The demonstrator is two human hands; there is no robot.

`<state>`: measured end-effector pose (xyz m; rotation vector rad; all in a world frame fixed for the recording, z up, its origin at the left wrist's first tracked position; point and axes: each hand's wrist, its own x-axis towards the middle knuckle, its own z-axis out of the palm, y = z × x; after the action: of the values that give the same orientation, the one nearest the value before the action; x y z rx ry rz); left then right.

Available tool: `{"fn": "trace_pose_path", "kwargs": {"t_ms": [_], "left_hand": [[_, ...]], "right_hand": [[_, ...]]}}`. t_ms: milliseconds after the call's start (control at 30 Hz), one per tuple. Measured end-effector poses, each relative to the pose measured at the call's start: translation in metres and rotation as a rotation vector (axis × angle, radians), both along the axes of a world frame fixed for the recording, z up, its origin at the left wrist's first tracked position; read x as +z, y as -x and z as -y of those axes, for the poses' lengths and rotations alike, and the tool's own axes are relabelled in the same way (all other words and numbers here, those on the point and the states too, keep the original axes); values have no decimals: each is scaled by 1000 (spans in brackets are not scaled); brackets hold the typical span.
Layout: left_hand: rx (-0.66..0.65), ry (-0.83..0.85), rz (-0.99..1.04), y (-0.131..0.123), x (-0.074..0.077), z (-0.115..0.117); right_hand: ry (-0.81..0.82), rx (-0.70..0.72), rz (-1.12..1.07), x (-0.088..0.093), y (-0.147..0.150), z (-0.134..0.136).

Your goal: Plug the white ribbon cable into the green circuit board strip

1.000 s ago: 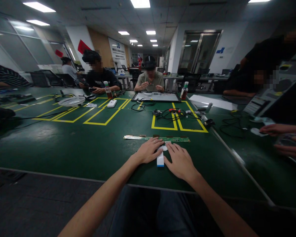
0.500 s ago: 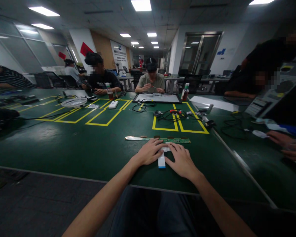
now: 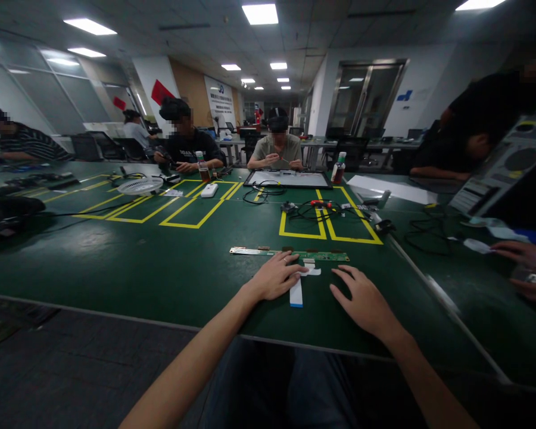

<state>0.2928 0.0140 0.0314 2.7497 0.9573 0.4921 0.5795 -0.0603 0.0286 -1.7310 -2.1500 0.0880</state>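
A long, narrow green circuit board lies across the table in front of me. A white flat ribbon cable with a blue end runs from near the board's middle toward me, with a fold or side piece sticking out to the right. My left hand rests flat with its fingers stretched out, its fingertips on the cable and at the board's near edge, covering part of both. Apart from the cable, to its right, my right hand is spread above the table and holds nothing.
Beyond the board lie black cables with a red-handled tool, a white box and a white round grille. Bottles stand farther back. Co-workers sit opposite; another person's hands are at the right. Yellow tape marks the green tabletop.
My right hand has let go of the ribbon cable and moved right, baring the cable's right-hand part. My left hand stays on the cable. The view has shifted slightly.
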Motion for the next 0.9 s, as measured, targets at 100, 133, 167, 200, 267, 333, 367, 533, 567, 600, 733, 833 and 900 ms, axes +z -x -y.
{"fn": "trace_pose_path", "kwargs": {"t_ms": [100,133,167,200,267,333,367,533,567,600,733,833,900], "left_hand": [[-2,9,-2,0,0,0],[-2,7,-1,0,0,0],[-2,2,4,0,0,0],[-2,-5,10,0,-1,0],[-7,-17,15,-1,-1,0],[-16,-16,7,-1,0,1],[-20,-10,1,-1,0,1],[-8,25,0,-1,1,1],[-2,30,3,-1,0,1],[1,33,6,-1,0,1],[-7,20,-7,-1,2,2],[-10,-5,-43,-2,4,2],[-6,-13,-62,-2,4,2]], "right_hand": [[-7,-23,-55,-8,-21,9],[-5,-18,-64,-9,-25,12],[-11,-22,-64,-10,-26,14],[-18,-26,-59,-10,-25,16],[-26,-36,-43,-10,-21,18],[-27,-42,-39,-9,-18,18],[-27,-42,-41,-9,-17,17],[-28,-40,-30,-12,-19,15],[-27,-41,-25,-13,-20,15],[-27,-42,-22,-13,-20,15],[-34,-41,-24,-14,-20,16],[-39,-37,-21,-13,-19,16],[-39,-39,-19,-13,-19,17]]}}
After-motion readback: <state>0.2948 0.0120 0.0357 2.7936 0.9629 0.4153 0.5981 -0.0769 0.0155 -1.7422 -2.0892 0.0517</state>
